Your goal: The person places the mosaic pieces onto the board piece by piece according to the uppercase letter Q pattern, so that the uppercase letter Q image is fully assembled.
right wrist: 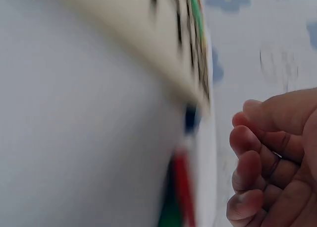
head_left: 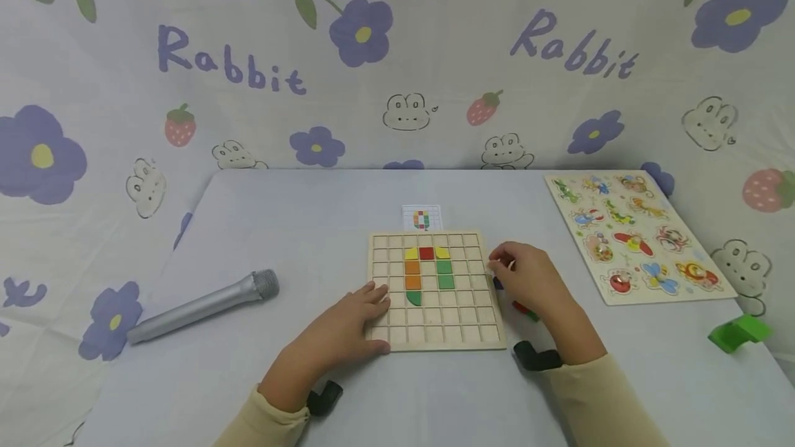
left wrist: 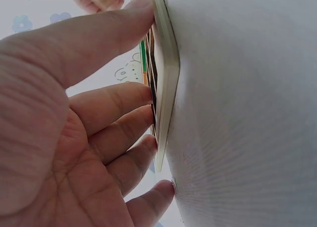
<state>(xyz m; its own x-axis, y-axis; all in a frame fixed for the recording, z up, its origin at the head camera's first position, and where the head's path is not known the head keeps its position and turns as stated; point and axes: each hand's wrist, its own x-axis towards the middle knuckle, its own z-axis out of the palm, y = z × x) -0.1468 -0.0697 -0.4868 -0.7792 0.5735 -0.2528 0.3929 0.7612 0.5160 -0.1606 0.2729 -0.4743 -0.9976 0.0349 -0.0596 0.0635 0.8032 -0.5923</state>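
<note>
A wooden grid board lies flat on the table. Set in its cells are a red square, two yellow corner pieces, two orange squares, two green squares and a green rounded piece. My left hand rests along the board's left side, fingers extended at its edge and thumb on the near corner. Just off the right edge, my right hand is raised, its thumb tip against the curled index finger; no piece shows there. A small card with a coloured pattern lies behind the board.
Loose red and green pieces and a dark blue one lie right of the board. A silver microphone is at left. An insect puzzle board and a green block are at right. A printed curtain stands behind.
</note>
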